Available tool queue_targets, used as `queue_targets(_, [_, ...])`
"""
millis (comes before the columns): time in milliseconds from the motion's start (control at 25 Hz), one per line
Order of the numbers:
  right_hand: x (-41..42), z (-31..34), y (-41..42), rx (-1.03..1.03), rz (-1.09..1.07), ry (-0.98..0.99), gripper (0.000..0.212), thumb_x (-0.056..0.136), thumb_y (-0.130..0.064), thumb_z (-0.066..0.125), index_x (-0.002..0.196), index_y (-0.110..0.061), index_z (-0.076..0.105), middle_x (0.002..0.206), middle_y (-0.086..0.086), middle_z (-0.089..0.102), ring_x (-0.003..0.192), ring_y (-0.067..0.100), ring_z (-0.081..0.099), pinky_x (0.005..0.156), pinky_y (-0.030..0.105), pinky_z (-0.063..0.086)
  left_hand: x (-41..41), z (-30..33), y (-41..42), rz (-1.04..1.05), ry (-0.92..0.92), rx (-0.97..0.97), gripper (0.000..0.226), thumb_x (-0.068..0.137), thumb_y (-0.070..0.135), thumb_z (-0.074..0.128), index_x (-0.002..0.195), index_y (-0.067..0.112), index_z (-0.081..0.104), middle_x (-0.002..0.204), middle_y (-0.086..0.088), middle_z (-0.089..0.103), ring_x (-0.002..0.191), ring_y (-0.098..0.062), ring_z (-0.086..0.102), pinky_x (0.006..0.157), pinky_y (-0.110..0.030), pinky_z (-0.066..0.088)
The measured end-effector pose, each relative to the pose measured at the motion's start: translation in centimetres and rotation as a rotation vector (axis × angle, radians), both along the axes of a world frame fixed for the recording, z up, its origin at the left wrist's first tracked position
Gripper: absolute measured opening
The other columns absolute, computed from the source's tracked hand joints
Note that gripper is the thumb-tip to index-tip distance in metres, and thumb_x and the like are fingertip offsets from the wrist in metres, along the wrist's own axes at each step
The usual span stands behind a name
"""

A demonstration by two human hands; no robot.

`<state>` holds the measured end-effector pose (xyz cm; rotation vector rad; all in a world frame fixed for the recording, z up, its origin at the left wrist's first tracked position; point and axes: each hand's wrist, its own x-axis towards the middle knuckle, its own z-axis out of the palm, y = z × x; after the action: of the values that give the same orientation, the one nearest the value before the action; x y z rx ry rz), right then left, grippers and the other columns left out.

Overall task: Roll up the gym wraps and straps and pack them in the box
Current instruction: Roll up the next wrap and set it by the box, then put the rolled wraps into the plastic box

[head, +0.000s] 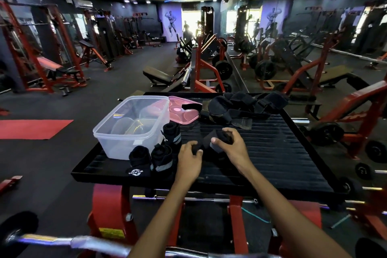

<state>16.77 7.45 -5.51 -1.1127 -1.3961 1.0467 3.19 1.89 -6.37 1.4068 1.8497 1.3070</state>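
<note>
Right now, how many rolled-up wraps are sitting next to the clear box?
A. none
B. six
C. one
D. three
D: three rolled wraps stand on the black platform right beside the clear box, while both hands, the left and the right, hold another black wrap.

Both hands' fingertips (193, 148) sink into the black wrap (217, 139), its shape unclear
</note>
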Motion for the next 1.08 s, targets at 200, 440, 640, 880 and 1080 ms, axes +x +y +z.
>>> queue_targets(200, [-3.4,2.1,1.3,0.203,0.251,-0.393,0.063,0.070,-0.013,0.079,0.127,-0.013,0.053,0.121,0.001,0.056,0.111,0.011,0.052,0.091,0.013,0.034,0.0,-0.7,-4.5,0.158,0.594,-0.117,0.028,0.093,0.026,0.040,0.114,0.020,0.057,0.114,-0.003,0.062,0.103,-0.026,0.060,0.086,-0.036,0.044])
queue_targets(440, [-5.9,2.4,2.4,0.255,0.447,-0.601,0.063,0.076,-0.016,0.074,0.132,-0.009,0.044,0.126,0.013,0.055,0.104,0.022,0.057,0.082,0.014,0.034,-0.4,-3.4,-6.7,0.119,0.803,0.027,0.046,0.093,0.042,0.027,0.095,0.021,0.067,0.094,0.004,0.069,0.091,-0.019,0.063,0.085,-0.032,0.039])
queue_targets(640, [-5.1,1.1,2.3,0.198,0.525,-0.544,0.090,0.081,-0.032,0.071,0.149,-0.014,0.015,0.134,0.014,0.052,0.119,0.023,0.052,0.100,0.026,0.039,-0.7,-3.1,-7.8,0.090,0.801,0.134,0.040,0.094,0.039,0.034,0.107,0.017,0.065,0.104,0.001,0.067,0.102,-0.020,0.060,0.091,-0.025,0.030])
queue_targets(880, [-4.6,-0.6,-2.5,0.524,0.213,-0.434,0.064,0.082,-0.011,0.064,0.139,-0.006,0.036,0.141,0.013,0.035,0.129,0.020,0.037,0.110,0.035,0.028,-2.9,-2.5,-9.9,0.500,0.423,0.368,0.035,0.089,0.020,0.049,0.122,0.008,0.049,0.122,-0.009,0.052,0.115,-0.020,0.045,0.101,-0.028,0.033])
queue_targets(1080, [-8.5,0.7,-4.5,0.360,0.556,-0.408,0.067,0.081,-0.018,0.071,0.138,-0.006,0.037,0.133,0.011,0.040,0.125,0.020,0.043,0.108,0.028,0.033,-9.9,1.3,-9.0,0.422,0.182,0.068,0.068,0.077,0.014,0.074,0.134,0.002,0.039,0.134,-0.015,0.043,0.125,-0.025,0.042,0.099,-0.018,0.029])
